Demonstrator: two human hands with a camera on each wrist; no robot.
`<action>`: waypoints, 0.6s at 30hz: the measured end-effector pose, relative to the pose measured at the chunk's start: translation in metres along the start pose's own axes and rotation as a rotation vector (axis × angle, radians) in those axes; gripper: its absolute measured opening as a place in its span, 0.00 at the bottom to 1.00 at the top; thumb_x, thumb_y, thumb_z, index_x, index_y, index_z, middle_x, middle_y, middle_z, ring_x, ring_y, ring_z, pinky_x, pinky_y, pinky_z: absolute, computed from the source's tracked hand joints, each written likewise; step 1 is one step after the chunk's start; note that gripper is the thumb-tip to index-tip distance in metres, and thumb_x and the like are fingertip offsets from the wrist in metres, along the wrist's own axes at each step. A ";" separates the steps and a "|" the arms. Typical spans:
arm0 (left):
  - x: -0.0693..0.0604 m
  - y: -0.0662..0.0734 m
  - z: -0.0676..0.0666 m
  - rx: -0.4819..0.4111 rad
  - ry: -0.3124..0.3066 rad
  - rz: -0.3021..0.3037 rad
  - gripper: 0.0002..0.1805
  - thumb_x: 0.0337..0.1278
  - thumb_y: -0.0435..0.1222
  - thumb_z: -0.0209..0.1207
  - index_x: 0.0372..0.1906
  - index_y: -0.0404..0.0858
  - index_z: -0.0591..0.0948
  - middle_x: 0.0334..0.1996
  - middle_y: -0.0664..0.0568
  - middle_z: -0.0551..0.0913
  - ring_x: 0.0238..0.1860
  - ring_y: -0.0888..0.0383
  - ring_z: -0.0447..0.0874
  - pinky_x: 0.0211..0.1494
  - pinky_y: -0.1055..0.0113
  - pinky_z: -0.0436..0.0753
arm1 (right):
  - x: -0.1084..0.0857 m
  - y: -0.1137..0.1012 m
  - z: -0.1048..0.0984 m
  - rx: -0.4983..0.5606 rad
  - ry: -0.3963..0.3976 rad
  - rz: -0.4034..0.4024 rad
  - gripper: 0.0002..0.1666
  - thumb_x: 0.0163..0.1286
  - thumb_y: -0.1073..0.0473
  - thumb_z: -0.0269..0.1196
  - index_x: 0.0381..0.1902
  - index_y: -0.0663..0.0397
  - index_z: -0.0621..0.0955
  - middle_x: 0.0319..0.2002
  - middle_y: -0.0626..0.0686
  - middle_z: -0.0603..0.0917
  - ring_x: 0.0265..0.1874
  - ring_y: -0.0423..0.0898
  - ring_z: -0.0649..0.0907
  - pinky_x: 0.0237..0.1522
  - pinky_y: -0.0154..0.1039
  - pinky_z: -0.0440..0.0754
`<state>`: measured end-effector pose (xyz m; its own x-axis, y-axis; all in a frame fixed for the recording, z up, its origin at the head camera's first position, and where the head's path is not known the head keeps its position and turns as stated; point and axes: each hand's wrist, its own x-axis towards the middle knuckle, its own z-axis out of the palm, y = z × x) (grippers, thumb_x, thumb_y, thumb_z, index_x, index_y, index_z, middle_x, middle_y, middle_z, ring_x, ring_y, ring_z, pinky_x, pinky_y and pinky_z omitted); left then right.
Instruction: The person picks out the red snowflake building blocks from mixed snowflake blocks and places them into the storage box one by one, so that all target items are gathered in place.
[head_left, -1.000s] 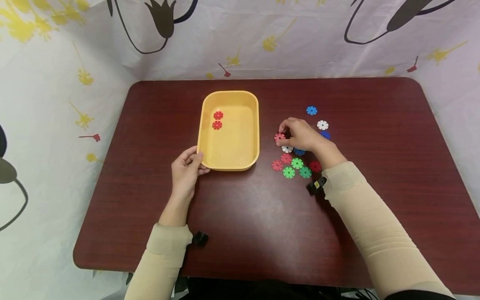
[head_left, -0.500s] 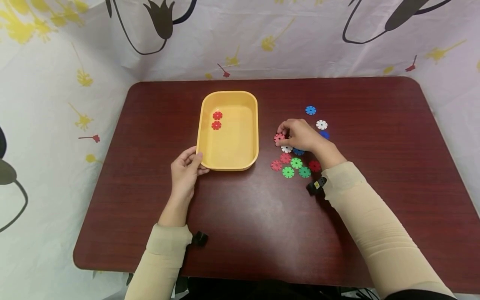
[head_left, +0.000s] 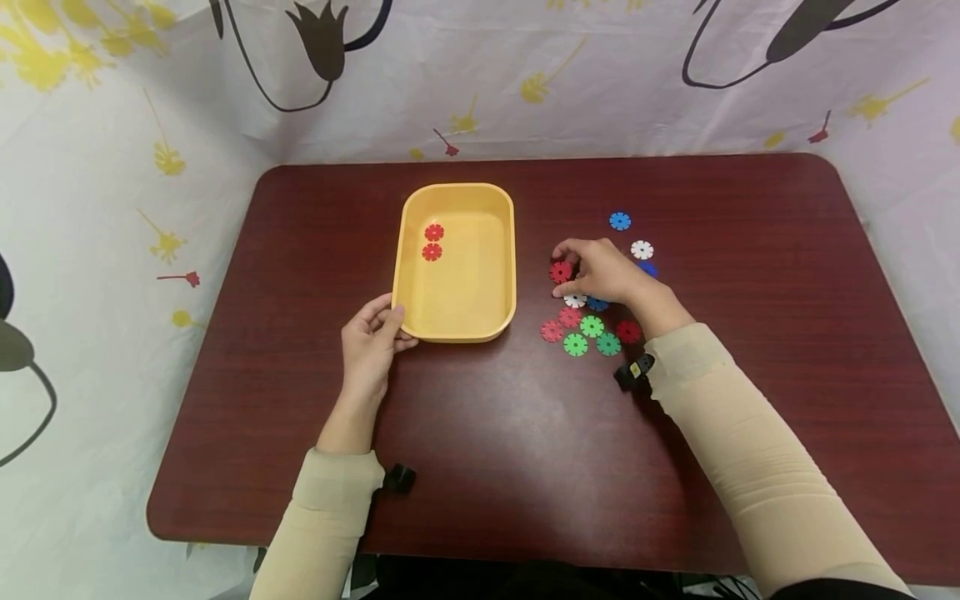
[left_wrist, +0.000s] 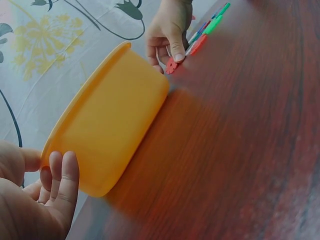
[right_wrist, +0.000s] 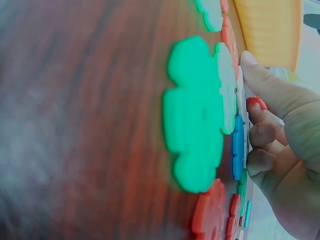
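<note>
My left hand grips the near-left corner of the yellow plastic tray, thumb at its rim and fingers against the outside. Two red notched plastic discs lie inside the tray, towards its left side. Right of the tray, my right hand pinches another red notched disc between thumb and fingers, just over the loose discs. In the left wrist view this red disc stands tilted at the fingertips. Part of a white disc and a blue disc shows beneath the right hand.
Around the right hand lie several more discs: green discs, red discs and a red disc near the wrist. Farther back are a blue disc and a white disc. The dark red table meets patterned cloth behind.
The red disc at the right fingertips has tilted and shifted slightly, looking darker than before. Both hands and the tray stay nearly where they were.
</note>
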<state>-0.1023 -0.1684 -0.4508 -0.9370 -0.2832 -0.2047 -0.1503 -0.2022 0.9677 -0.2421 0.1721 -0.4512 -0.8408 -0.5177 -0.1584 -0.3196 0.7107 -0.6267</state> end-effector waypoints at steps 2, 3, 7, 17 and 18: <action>0.000 0.000 0.000 0.001 -0.001 0.003 0.18 0.69 0.30 0.62 0.60 0.29 0.78 0.34 0.42 0.78 0.23 0.60 0.83 0.29 0.67 0.90 | 0.000 0.000 -0.001 -0.004 -0.005 -0.005 0.33 0.59 0.55 0.78 0.60 0.59 0.78 0.44 0.58 0.83 0.26 0.49 0.79 0.35 0.43 0.83; 0.000 0.000 0.000 0.002 -0.001 0.004 0.18 0.69 0.30 0.62 0.60 0.29 0.78 0.33 0.42 0.78 0.23 0.60 0.83 0.29 0.67 0.90 | 0.000 0.000 -0.001 -0.009 -0.006 -0.009 0.32 0.60 0.56 0.77 0.59 0.60 0.79 0.43 0.58 0.84 0.26 0.48 0.79 0.35 0.43 0.83; 0.001 -0.001 -0.001 0.009 -0.004 0.003 0.19 0.69 0.30 0.61 0.61 0.28 0.78 0.33 0.44 0.79 0.23 0.61 0.83 0.30 0.68 0.90 | 0.000 0.000 0.000 -0.022 -0.007 -0.023 0.26 0.64 0.57 0.74 0.56 0.61 0.81 0.38 0.55 0.84 0.23 0.47 0.78 0.31 0.41 0.82; 0.000 0.000 0.000 0.008 0.002 0.002 0.18 0.69 0.29 0.61 0.60 0.29 0.78 0.33 0.44 0.78 0.23 0.61 0.83 0.29 0.68 0.89 | -0.001 0.001 0.000 -0.009 0.000 -0.044 0.30 0.63 0.58 0.75 0.61 0.60 0.79 0.39 0.56 0.84 0.21 0.47 0.76 0.32 0.40 0.82; 0.000 0.000 0.000 0.007 0.003 0.003 0.18 0.69 0.29 0.61 0.60 0.29 0.78 0.33 0.43 0.78 0.23 0.61 0.83 0.29 0.68 0.89 | -0.001 0.001 0.000 -0.009 0.001 -0.047 0.29 0.63 0.58 0.75 0.60 0.60 0.80 0.38 0.55 0.84 0.21 0.47 0.76 0.31 0.40 0.81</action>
<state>-0.1024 -0.1680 -0.4508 -0.9366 -0.2861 -0.2026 -0.1500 -0.1951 0.9692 -0.2414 0.1732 -0.4520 -0.8253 -0.5499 -0.1283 -0.3624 0.6900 -0.6265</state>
